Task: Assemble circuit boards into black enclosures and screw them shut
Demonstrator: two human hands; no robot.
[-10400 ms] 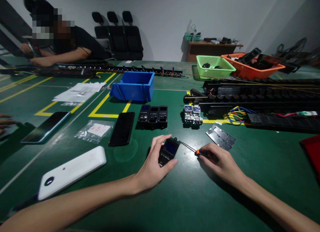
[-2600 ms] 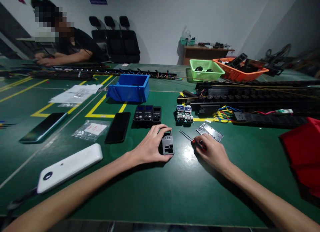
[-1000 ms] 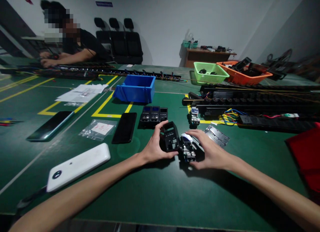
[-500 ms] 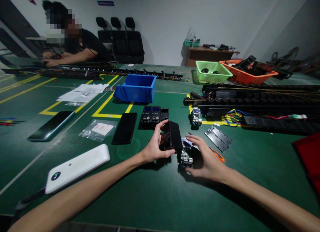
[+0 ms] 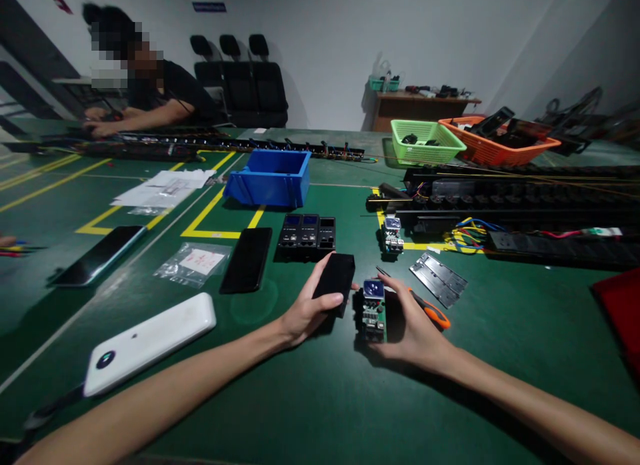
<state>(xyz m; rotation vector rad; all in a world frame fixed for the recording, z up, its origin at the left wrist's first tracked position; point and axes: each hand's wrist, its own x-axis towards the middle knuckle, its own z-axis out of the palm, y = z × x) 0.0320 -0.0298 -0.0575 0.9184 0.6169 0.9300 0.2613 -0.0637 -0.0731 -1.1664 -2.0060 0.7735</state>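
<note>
- Far left of the green table (image 5: 310,411): white phone (image 5: 150,343), two dark phones and a clear bag w/ parts (image 5: 193,261) lie flat, well apart from our work.
- Our left hand (image 5: 306,311) pinches the black housing (image 5: 335,281) betw. thumb and fingers, lifted off and tilted away, prob. so the inside stays clear.
- Just beside it, our right hand (image 5: 413,321) is curled round the small circuit board (image 5: 373,306), fingers steadying it on the mat.
- Orange-handled screwdriver (image 5: 425,306) lies behind that hand, not gripped.
- Vs 2.6 s ago: housing was whole under the left hand, screwdriver in the right; now housing and board are apart.
- Across the table a co-worker (image 5: 150,95) works separately.
</note>
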